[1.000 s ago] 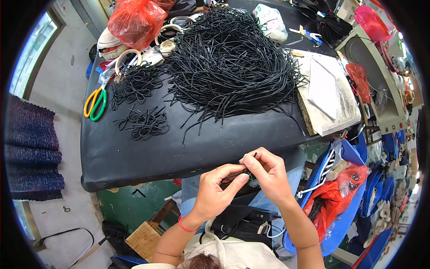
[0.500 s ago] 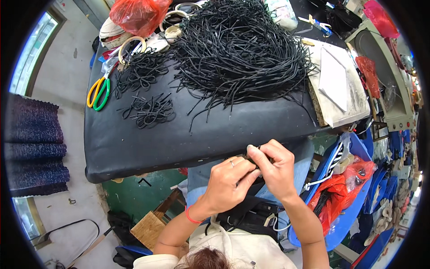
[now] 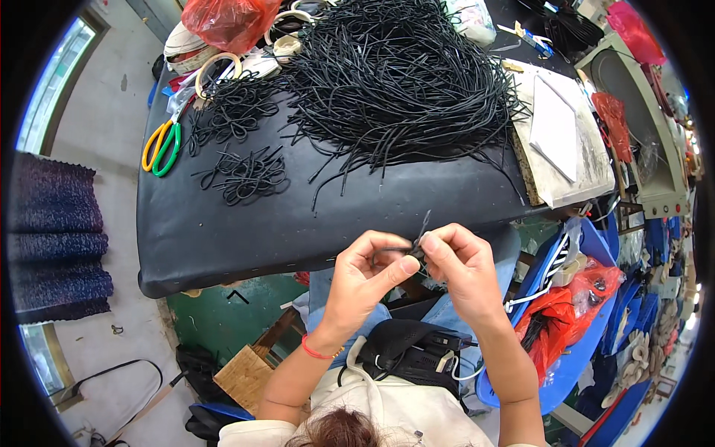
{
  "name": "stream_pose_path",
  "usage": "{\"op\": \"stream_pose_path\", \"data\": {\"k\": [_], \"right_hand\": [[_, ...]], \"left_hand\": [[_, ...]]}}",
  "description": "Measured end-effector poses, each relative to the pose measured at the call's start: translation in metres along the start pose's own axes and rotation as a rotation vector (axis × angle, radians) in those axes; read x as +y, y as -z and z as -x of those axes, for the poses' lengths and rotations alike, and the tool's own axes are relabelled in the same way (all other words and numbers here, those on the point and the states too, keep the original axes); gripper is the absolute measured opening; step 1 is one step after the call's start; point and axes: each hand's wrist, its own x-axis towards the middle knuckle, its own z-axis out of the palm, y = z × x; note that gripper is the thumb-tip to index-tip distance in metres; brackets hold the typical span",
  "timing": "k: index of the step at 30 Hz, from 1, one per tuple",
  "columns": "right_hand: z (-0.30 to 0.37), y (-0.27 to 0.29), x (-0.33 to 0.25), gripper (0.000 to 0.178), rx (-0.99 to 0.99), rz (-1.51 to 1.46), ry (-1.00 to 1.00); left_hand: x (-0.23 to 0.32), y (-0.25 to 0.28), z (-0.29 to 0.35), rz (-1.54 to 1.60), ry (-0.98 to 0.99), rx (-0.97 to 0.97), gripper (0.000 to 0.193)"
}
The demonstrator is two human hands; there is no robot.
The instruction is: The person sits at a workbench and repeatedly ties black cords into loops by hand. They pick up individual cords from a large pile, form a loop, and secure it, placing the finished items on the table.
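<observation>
Between my two hands, just off the near edge of the black table [image 3: 223, 249], is a black cord [image 3: 426, 222] bent into a loop. My left hand [image 3: 365, 277] pinches the loop side between thumb and fingers. Close against it, my right hand [image 3: 460, 266] grips the cord at its crossing, and one end sticks up past the fingertips. Whether the crossing is knotted I cannot tell. Beyond my hands lies a big heap of black cords [image 3: 402, 89]. To its left are two smaller piles of looped cords, a nearer one [image 3: 244, 176] and a farther one [image 3: 237, 108].
Scissors [image 3: 162, 147] with yellow and green handles lie at the table's left. Tape rolls [image 3: 217, 73] and a red plastic bag [image 3: 231, 26] sit behind them. White sheets [image 3: 555, 130] rest on a board at right. A blue bin [image 3: 555, 380] stands by my right arm.
My hands have risen slightly and drawn apart at the knuckles, so the cord's loop and upright end now show. The left hand has turned, its thumb now toward the right hand.
</observation>
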Motion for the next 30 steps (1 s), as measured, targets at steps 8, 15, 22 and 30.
{"op": "stream_pose_path", "data": {"k": [8,15,22,30], "right_hand": [[0.009,-0.010,0.002,0.011,0.147,0.021,0.196],[-0.005,-0.006,-0.005,0.014,-0.090,0.204,0.272],[0.003,-0.017,0.002,0.016,0.039,0.057,0.182],[-0.007,-0.013,0.007,0.018,0.025,0.016,0.169]], "left_hand": [[-0.003,-0.013,-0.005,0.146,-0.084,0.104,0.020],[0.009,-0.011,0.000,-0.005,0.000,-0.031,0.015],[0.008,-0.011,0.003,0.024,0.063,-0.066,0.011],[0.001,-0.014,0.004,0.122,0.065,0.017,0.011]]}}
